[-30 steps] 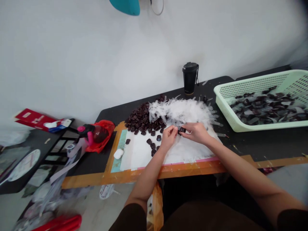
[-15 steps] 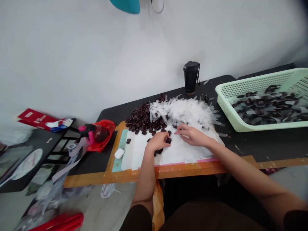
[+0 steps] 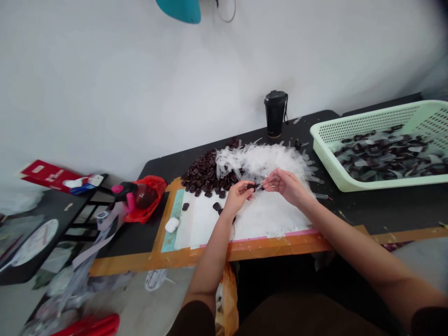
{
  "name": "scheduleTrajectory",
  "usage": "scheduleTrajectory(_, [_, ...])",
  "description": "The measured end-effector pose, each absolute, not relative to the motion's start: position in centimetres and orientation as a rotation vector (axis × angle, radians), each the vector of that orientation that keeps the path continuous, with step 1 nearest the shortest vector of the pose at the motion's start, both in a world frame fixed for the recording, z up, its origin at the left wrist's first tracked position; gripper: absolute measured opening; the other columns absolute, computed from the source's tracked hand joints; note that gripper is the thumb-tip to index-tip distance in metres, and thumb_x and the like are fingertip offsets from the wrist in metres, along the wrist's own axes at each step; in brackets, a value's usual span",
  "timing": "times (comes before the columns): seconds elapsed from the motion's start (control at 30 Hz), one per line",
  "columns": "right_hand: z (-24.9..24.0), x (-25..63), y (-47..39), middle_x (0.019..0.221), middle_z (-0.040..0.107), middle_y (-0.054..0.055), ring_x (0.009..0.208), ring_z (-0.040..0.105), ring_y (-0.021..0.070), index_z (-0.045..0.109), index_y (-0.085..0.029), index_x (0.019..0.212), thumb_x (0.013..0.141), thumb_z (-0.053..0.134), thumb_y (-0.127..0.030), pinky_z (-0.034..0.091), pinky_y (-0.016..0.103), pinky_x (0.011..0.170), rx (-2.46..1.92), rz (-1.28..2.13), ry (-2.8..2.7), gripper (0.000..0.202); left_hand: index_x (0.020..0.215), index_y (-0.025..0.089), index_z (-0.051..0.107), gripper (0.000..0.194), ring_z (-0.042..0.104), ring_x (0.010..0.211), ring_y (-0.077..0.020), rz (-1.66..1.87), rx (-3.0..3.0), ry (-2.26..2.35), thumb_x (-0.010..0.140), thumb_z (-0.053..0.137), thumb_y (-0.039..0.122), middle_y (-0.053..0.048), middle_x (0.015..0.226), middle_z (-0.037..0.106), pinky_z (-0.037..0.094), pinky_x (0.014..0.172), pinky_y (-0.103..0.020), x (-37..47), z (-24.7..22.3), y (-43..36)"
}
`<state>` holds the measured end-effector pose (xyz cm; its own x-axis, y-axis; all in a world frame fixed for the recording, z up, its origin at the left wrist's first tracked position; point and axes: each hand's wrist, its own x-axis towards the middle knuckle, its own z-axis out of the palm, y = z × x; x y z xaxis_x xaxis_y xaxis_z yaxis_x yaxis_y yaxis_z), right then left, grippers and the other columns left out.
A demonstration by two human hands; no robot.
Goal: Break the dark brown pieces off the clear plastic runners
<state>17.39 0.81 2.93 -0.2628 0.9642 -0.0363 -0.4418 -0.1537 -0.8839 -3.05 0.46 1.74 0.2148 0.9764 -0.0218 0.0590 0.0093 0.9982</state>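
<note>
My left hand (image 3: 239, 198) pinches a small dark piece (image 3: 251, 186) between thumb and fingers, above the white sheet (image 3: 206, 224). Close on its right, my right hand (image 3: 283, 185) has its fingertips together on a small translucent strip (image 3: 259, 186) that meets the dark piece. Behind the hands lies a heap of translucent strips (image 3: 262, 158), with a pile of dark pieces (image 3: 205, 172) to its left. A few loose dark pieces (image 3: 217, 206) rest on the sheet, some partly hidden by my left wrist.
A green basket (image 3: 331, 161) with dark pieces and strips stands at the right. A black cup (image 3: 275, 114) is at the back near the wall. At the left are a white case (image 3: 172, 225), a red bag (image 3: 159, 186) with a bottle and a red box (image 3: 49, 175).
Both hands have moved up and closer together over the sheet. The left has lifted a dark piece, and a translucent strip now shows at the right fingertips.
</note>
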Motion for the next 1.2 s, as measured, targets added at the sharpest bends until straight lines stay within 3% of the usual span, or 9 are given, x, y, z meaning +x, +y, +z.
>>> scheduleTrajectory(0.07, [2.7, 17.5, 0.8, 0.08, 0.07, 0.006, 0.07, 0.067, 0.0154, 0.064, -0.018, 0.077, 0.078, 0.068, -0.055, 0.057, 0.03, 0.069, -0.772, 1.652, -0.973, 0.037, 0.097, 0.018, 0.069, 0.029, 0.063, 0.061, -0.0133, 1.028, 1.225, 1.058, 0.074, 0.072, 0.036, -0.005, 0.079, 0.07, 0.051, 0.06, -0.026, -2.9, 1.8, 0.4])
scheduleTrajectory(0.13, [2.5, 17.4, 0.9, 0.089, 0.07, 0.005, 0.07, 0.066, 0.0136, 0.067, -0.019, 0.088, 0.072, 0.077, -0.043, 0.057, 0.029, 0.07, -0.775, 1.608, -1.038, 0.031, 0.097, 0.018, 0.07, 0.028, 0.065, 0.066, -0.0136, 1.032, 1.135, 1.03, 0.075, 0.071, 0.035, -0.007, 0.091, 0.072, 0.053, 0.064, -0.027, -2.8, 1.7, 0.5])
scheduleTrajectory(0.27, [2.1, 17.1, 0.9, 0.121, 0.064, 0.008, 0.079, 0.069, 0.016, 0.064, -0.024, 0.115, 0.066, 0.082, -0.033, 0.057, 0.035, 0.079, -0.798, 1.539, -1.112, 0.054, 0.09, 0.017, 0.07, 0.023, 0.066, 0.072, -0.0128, 1.105, 1.016, 0.985, 0.072, 0.073, 0.031, -0.006, 0.097, 0.07, 0.052, 0.071, -0.028, -2.7, 1.4, 0.6])
scheduleTrajectory(0.43, [1.4, 17.0, 1.1, 0.09, 0.071, 0.005, 0.083, 0.068, 0.0188, 0.069, -0.02, 0.105, 0.068, 0.08, -0.031, 0.054, 0.034, 0.08, -0.816, 1.581, -1.155, 0.04, 0.083, 0.014, 0.066, 0.024, 0.065, 0.081, -0.0124, 1.183, 0.93, 0.909, 0.063, 0.079, 0.021, -0.006, 0.095, 0.07, 0.048, 0.083, -0.027, -2.4, 1.4, 0.6])
scheduleTrajectory(0.57, [1.2, 16.9, 1.0, 0.088, 0.069, 0.005, 0.072, 0.062, 0.0148, 0.07, -0.019, 0.104, 0.073, 0.073, -0.031, 0.051, 0.03, 0.068, -0.793, 1.547, -1.236, 0.033, 0.084, 0.015, 0.062, 0.023, 0.057, 0.066, -0.0072, 1.187, 0.995, 0.917, 0.069, 0.076, 0.024, -0.003, 0.089, 0.067, 0.044, 0.068, -0.023, -2.1, 1.6, 0.5])
scheduleTrajectory(0.73, [1.5, 16.8, 0.7, 0.081, 0.067, 0.004, 0.064, 0.056, 0.0125, 0.071, -0.019, 0.094, 0.076, 0.069, -0.033, 0.046, 0.027, 0.059, -0.8, 1.522, -1.3, 0.023, 0.093, 0.016, 0.062, 0.021, 0.044, 0.05, -0.0048, 1.106, 0.919, 0.878, 0.081, 0.064, 0.033, -0.001, 0.078, 0.06, 0.031, 0.048, -0.02, -1.7, 1.9, 0.2])
scheduleTrajectory(0.9, [1.3, 16.3, 0.3, 0.077, 0.067, 0.004, 0.059, 0.056, 0.0128, 0.069, -0.017, 0.095, 0.082, 0.066, -0.039, 0.045, 0.027, 0.055, -0.877, 1.316, -1.412, 0.026, 0.097, 0.016, 0.063, 0.022, 0.048, 0.053, -0.0074, 1.084, 0.764, 0.81, 0.08, 0.063, 0.03, -0.002, 0.075, 0.06, 0.034, 0.05, -0.022, -1.5, 1.8, 0.1])
scheduleTrajectory(1.03, [1.2, 15.8, -0.2, 0.09, 0.07, 0.007, 0.074, 0.063, 0.0167, 0.066, -0.021, 0.112, 0.09, 0.057, -0.03, 0.05, 0.029, 0.063, -0.888, 0.861, -1.673, 0.026, 0.102, 0.013, 0.066, 0.026, 0.052, 0.059, -0.0093, 1.091, 0.743, 0.783, 0.08, 0.064, 0.027, -0.004, 0.074, 0.061, 0.036, 0.053, -0.022, -1.5, 1.7, 0.1])
scheduleTrajectory(1.2, [1.1, 15.5, -0.5, 0.102, 0.07, 0.008, 0.091, 0.066, 0.0194, 0.068, -0.022, 0.102, 0.094, 0.048, -0.021, 0.052, 0.032, 0.077, -0.829, 0.507, -1.886, 0.022, 0.109, 0.013, 0.068, 0.033, 0.051, 0.059, -0.0082, 1.079, 0.755, 0.755, 0.08, 0.067, 0.027, -0.003, 0.074, 0.061, 0.035, 0.053, -0.022, -1.3, 1.8, 0.1])
